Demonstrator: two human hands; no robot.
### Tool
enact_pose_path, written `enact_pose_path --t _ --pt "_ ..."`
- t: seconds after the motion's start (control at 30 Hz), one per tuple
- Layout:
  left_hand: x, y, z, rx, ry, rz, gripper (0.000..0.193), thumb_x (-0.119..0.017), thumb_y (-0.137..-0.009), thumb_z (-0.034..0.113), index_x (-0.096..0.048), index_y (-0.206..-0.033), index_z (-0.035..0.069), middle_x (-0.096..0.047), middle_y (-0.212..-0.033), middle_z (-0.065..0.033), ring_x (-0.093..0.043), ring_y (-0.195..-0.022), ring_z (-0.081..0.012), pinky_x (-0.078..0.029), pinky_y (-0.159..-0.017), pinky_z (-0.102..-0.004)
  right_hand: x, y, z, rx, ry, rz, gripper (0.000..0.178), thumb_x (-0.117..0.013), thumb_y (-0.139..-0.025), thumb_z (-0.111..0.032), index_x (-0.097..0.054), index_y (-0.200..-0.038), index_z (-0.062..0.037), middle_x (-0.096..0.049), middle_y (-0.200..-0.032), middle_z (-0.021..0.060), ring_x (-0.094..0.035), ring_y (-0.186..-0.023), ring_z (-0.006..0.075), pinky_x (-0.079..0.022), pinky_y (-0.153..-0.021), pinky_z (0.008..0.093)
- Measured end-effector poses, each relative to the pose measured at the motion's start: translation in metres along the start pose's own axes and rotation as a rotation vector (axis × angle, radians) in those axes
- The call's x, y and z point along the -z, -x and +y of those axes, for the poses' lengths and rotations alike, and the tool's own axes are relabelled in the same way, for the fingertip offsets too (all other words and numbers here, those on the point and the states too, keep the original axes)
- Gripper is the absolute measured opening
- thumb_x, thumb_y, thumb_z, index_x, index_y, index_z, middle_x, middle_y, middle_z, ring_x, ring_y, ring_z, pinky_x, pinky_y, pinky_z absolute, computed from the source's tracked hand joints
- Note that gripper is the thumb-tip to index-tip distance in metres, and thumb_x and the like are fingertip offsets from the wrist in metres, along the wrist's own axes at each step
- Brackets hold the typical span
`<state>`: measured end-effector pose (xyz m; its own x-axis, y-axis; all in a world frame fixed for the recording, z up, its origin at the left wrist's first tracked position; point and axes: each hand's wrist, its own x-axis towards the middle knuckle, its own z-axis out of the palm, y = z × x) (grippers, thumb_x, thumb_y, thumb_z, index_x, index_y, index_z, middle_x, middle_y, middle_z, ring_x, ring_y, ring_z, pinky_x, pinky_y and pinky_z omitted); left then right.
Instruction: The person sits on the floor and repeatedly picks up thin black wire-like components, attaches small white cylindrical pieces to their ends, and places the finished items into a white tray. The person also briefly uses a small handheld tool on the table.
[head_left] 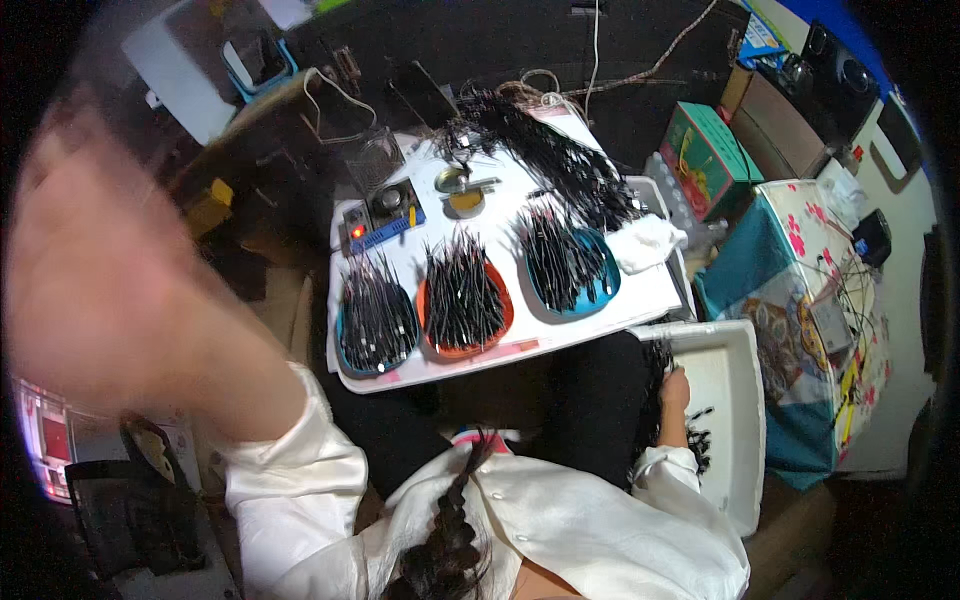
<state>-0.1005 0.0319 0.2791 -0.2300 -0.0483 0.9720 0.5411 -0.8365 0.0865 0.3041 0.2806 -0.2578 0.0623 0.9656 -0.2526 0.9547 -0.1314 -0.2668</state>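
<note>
The white table (645,298) carries three crowded bowls near its front edge; a knock from a knee could tip one. The white bin (725,378) stands beside the right leg; a forearm catching its rim could shift it. In the left blue bowl (375,368), orange bowl (462,351) and right blue bowl (572,311), black wire pieces (465,305) project above the rims; a sweeping sleeve could scatter or mix them. The left hand (110,270), raised close to the lens, is blurred; its grip cannot be determined. The right hand (676,388) is at the bin's left side, against dark strands (654,372); its fingers are obscured, so a hold on them cannot be confirmed. Loose black bits (703,445) in the bin are too small to identify.
</note>
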Motion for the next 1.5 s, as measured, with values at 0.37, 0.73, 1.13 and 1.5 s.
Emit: enact_pose_path --t 0.37,0.73,1.13,1.5 --pt "0.044 0.216 -0.440 1.363 -1.361 0.128 0.096 -0.077 -0.065 0.031 -0.024 -0.135 -0.009 -0.037 -0.135 -0.0304 -0.042 -0.124 -0.0416 -0.036 -0.107 -0.0449 0.014 0.003 -0.025 0.258 -0.238 0.149 0.038 -0.064 -0.082 -0.008 -0.051 -0.115 0.0050 -0.055 -0.109 0.0226 -0.051 -0.106 0.0405 -0.042 -0.093 0.0457" --pt "0.100 0.256 -0.518 1.248 -1.405 0.312 0.097 -0.085 -0.063 0.034 -0.030 -0.130 -0.011 -0.047 -0.127 -0.0299 -0.051 -0.116 -0.0388 -0.043 -0.099 -0.0430 -0.005 0.016 0.007 0.204 -0.260 0.005 0.025 -0.059 -0.082 -0.005 -0.056 -0.106 0.0031 -0.064 -0.098 0.0231 -0.061 -0.092 0.0403 -0.048 -0.082 0.0435" --pt "0.057 0.257 -0.514 1.121 -1.551 0.252 0.102 -0.077 -0.069 0.038 -0.018 -0.141 -0.004 -0.040 -0.130 -0.0246 -0.046 -0.119 -0.0384 -0.041 -0.100 -0.0460 -0.005 0.019 -0.002 0.236 -0.291 -0.010 0.033 -0.052 -0.083 0.000 -0.054 -0.116 0.0056 -0.060 -0.108 0.0273 -0.058 -0.101 0.0427 -0.047 -0.088 0.0427" --pt "0.062 0.259 -0.507 1.122 -1.490 0.240 0.102 -0.075 -0.071 0.040 -0.017 -0.143 -0.002 -0.041 -0.132 -0.0251 -0.045 -0.119 -0.0386 -0.041 -0.098 -0.0491 -0.001 0.027 0.001 0.249 -0.269 -0.044 0.039 -0.057 -0.084 -0.003 -0.049 -0.122 0.0014 -0.060 -0.109 0.0261 -0.059 -0.101 0.0418 -0.047 -0.087 0.0435"
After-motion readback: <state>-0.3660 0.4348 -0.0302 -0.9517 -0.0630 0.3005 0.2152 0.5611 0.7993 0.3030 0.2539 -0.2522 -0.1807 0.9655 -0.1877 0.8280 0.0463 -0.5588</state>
